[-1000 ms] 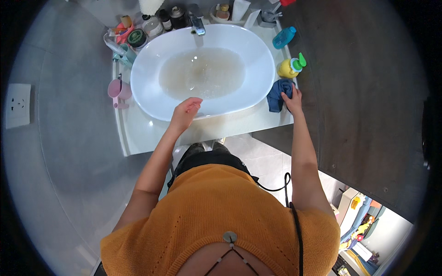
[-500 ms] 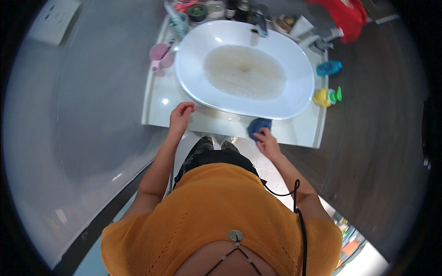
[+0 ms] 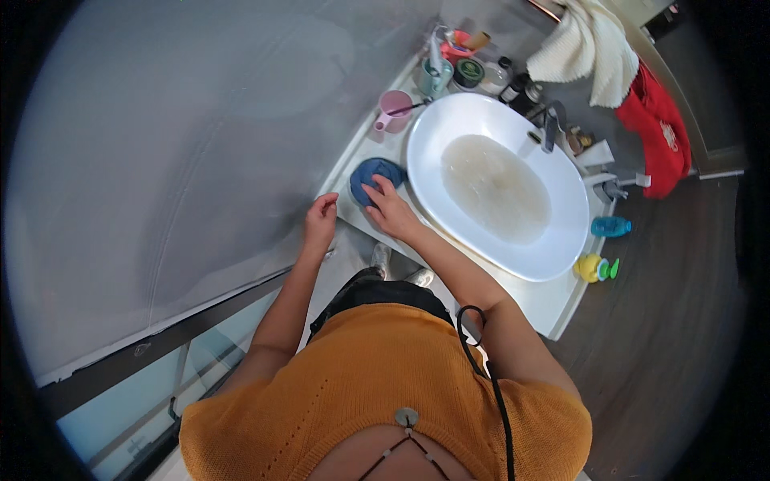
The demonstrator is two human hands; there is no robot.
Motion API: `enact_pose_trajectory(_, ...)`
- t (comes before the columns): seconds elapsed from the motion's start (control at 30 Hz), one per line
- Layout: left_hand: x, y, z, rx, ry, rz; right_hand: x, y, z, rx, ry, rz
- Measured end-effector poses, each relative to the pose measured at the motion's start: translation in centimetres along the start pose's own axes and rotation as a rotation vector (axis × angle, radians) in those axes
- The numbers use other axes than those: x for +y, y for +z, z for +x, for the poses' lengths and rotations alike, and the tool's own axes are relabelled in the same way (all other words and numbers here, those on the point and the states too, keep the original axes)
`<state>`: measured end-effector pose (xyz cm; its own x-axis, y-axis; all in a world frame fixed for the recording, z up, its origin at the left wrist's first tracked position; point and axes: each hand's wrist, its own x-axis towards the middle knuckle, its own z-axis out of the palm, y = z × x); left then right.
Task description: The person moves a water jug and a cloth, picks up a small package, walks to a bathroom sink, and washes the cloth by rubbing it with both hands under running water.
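A crumpled blue cloth lies on the white countertop at its front left corner, beside the sink. My right hand reaches across from the right and presses its fingers down on this cloth. Close by, just off the counter's left corner, my left hand hovers with its fingers loosely curled together and nothing visible in them. The white oval sink holds cloudy greyish water.
A pink cup stands behind the cloth, near the wall. Jars and bottles line the back around the grey faucet. Blue and yellow bottles stand along the right edge. A white towel and red cloth hang beyond.
The blue cloth in my right hand has moved left along the counter's front to the left corner. My view has turned, so the sink now appears farther right and tilted.
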<state>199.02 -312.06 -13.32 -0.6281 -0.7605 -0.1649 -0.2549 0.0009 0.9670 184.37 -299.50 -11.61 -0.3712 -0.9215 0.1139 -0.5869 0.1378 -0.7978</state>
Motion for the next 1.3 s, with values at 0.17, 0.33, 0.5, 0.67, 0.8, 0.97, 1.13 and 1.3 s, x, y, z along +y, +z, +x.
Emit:
enact_pose_trajectory(0.17, -1.4, -0.8, 1.4, 0.007, 0.009, 0.029, 0.8, 1.3, 1.5, -0.221, 0.086, -0.125)
enact_pose_trajectory(0.33, -0.8, 0.1, 2.6, 0.002, 0.082, 0.081, 1.2, -1.4, 0.0, -0.153, 0.187, 0.004)
enact_pose_trajectory(0.5, 1.9, 4.0, 3.7, -0.064, 0.123, 0.080, 4.5, -7.7, -3.6, 0.271, 0.495, 0.383)
enact_pose_trajectory(0.67, 5.5, 9.0, 4.6, -0.168, 0.172, 0.112, 11.3, -13.0, -9.3, 0.443, 0.621, -0.180)
enact_pose_trajectory(0.8, 5.9, 12.0, 5.3, -0.231, 0.167, 0.123, 16.3, -14.3, -11.4, 0.341, 0.752, -0.497)
enact_pose_trajectory(0.97, 6.4, 14.5, 4.7, -0.317, 0.092, 0.151, 23.7, -11.3, -12.5, 0.219, 1.030, -0.536)
enact_pose_trajectory(1.13, 6.2, 15.4, 3.8, -0.246, 0.068, 0.124, 20.6, -12.3, -10.5, 0.103, 0.877, -0.648)
enact_pose_trajectory(1.3, 5.8, 16.4, 3.6, -0.251, 0.097, 0.177, 23.0, -13.0, -9.9, 0.060, 0.938, -0.664)
